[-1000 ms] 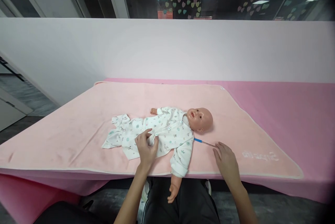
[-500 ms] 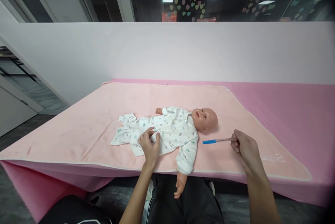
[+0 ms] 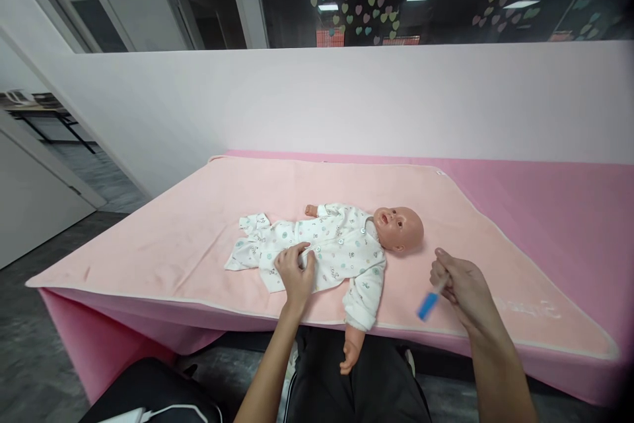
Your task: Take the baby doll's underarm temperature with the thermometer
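A baby doll point(image 3: 399, 230) lies on its back, head to the right, in a white outfit point(image 3: 341, 245) with small coloured prints. One doll arm hangs over the table's near edge. My left hand point(image 3: 296, 272) rests on the outfit at the doll's waist, thumb and forefinger curved and apart; its other fingers are partly hidden. To the right of the doll, my right hand point(image 3: 458, 283) is closed round a slim thermometer-like stick point(image 3: 428, 306) with a blue end. Motion blurs the stick, and its blue end points down and left.
Beneath the doll a peach blanket point(image 3: 188, 225) with pale edging covers much of the pink-draped table point(image 3: 555, 212). A white wall point(image 3: 347, 103) stands behind it, below a dark window. A black seat point(image 3: 153, 387) with a white cable is at the lower left.
The stick has swung from nearly level to a steep slant, its blue end now lower and closer to my right hand. My left hand stays on the outfit. The camera view has shifted slightly left.
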Demonstrator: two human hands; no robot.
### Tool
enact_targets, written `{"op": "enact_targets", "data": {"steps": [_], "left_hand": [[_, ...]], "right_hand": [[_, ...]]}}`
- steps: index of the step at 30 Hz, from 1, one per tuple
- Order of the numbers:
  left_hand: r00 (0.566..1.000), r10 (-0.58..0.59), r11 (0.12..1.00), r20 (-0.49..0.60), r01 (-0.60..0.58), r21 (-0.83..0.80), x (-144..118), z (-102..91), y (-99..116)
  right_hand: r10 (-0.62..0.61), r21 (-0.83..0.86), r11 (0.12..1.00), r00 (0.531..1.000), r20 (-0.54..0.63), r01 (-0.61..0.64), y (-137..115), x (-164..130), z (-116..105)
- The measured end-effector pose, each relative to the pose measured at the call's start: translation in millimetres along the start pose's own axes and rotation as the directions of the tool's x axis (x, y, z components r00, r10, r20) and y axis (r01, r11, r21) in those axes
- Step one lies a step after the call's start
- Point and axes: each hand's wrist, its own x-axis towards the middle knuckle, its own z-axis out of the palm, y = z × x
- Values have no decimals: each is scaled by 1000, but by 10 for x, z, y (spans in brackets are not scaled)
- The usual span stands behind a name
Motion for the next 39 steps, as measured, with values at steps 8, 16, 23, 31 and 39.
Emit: {"op": "enact_targets", "data": {"steps": [8, 16, 23, 31, 39], "left_hand": [[1000, 8, 1000, 0, -8, -5, -1, -7, -1], [1000, 14, 1000, 3, -14, -5, 1, 1, 11], [1000, 15, 1000, 2, -15, 11, -3, -4, 5], [1000, 12, 1000, 7, -12, 28, 6, 2, 17], [1000, -5, 999, 20, 4, 37, 8, -3, 34]], "right_hand": [[-3, -30, 1000, 999, 52, 4, -39, 7, 72], [33, -127, 991, 999, 3, -33, 192, 231, 120], [41, -87, 995, 999, 4, -41, 137, 154, 60], [49, -76, 996, 999, -16, -50, 188, 152, -10], [37, -68, 997, 999, -11, -38, 154, 158, 12]]}}
